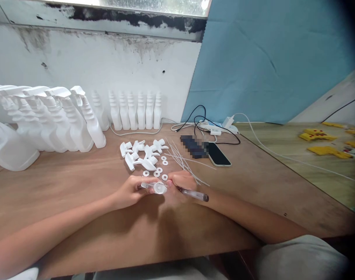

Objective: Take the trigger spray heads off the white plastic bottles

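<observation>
My left hand (133, 190) pinches a white trigger spray head (159, 188), its round collar turned up toward me. Close on its right, my right hand (183, 181) is closed around a pen (195, 195) with a clear barrel and a dark end. The pen's other end points toward the spray head; whether it touches is too small to tell. Just beyond my hands lie several white ring washers (146, 173). A loose group of white trigger spray heads (150, 162) sits behind them, and thin white dip tubes (180, 157) are strewn to the right.
White bottles with spray heads (91, 122) stand at the left, one large bottle (13, 149) leaning nearer. Smaller white bottles (141, 112) line the wall. A phone (219, 154), a pixelated dark object (192, 147), cables and a power strip (214, 126) lie back right. Yellow items (317, 135) are farther right.
</observation>
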The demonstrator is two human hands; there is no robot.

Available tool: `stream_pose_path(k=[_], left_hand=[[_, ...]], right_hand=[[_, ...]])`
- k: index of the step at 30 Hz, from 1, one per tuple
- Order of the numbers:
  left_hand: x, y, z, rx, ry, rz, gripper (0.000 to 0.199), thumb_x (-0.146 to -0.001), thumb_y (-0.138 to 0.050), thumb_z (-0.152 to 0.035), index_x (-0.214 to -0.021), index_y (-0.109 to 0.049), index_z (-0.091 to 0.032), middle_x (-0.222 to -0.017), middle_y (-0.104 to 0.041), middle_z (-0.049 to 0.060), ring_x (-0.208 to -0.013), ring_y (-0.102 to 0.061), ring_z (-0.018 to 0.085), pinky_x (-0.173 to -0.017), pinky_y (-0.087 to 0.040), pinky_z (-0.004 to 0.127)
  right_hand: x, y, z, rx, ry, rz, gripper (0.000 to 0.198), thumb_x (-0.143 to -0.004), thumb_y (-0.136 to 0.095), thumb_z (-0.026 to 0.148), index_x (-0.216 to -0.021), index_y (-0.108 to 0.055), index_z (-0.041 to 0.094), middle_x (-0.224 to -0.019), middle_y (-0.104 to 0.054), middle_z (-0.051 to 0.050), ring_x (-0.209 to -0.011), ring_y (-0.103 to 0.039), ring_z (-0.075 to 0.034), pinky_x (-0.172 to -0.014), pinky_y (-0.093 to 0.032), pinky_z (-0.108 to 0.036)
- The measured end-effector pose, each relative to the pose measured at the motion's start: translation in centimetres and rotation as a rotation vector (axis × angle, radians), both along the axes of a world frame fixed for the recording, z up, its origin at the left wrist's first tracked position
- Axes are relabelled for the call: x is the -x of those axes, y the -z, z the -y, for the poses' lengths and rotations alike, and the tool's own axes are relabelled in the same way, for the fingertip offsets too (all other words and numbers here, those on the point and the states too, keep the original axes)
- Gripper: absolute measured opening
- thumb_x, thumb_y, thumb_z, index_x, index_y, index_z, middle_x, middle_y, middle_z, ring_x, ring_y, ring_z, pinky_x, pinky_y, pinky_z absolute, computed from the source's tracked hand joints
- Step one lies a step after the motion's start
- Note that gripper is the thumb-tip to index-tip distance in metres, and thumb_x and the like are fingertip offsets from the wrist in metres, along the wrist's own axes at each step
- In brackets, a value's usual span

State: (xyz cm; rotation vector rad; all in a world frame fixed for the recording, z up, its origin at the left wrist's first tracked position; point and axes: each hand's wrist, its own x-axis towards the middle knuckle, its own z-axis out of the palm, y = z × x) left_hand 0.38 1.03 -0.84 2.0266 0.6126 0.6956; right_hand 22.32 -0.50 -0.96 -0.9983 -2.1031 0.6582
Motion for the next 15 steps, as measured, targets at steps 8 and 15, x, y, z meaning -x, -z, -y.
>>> stream_pose_path(k=[8,15], left_hand=[[0.1,0.4,-0.2,0.049,-0.04,0.001,0.04,-0.09,-0.056,-0.033,-0.12,-0.064,-0.01,-0.099,-0.071,0.01,-0.08,-0.061,0.016,-0.07,-0.047,0.021],[0.1,0.0,-0.1,0.109,-0.021,0.009,0.039,-0.09,-0.056,-0.033,-0.12,-0.063,-0.01,-0.103,-0.07,0.01,-0.087,-0.061,0.018,-0.075,-0.047,0.023]], right_hand=[[-0.5,0.0,0.7,-0.17,0.119,0.018,0.04,-0.096,-0.031,0.034,-0.059,-0.037,0.021,-0.053,-0.043,-0.001,-0.05,-0.036,-0.012,-0.053,-0.028,-0.029],[-0.5,2.8,-0.8,-0.354,-0.043,0.002,0.047,-0.094,-0.029,0.046,-0.055,-0.017,0.022,-0.05,-0.034,0.0,-0.048,-0.029,-0.013,-0.05,-0.024,-0.031]])
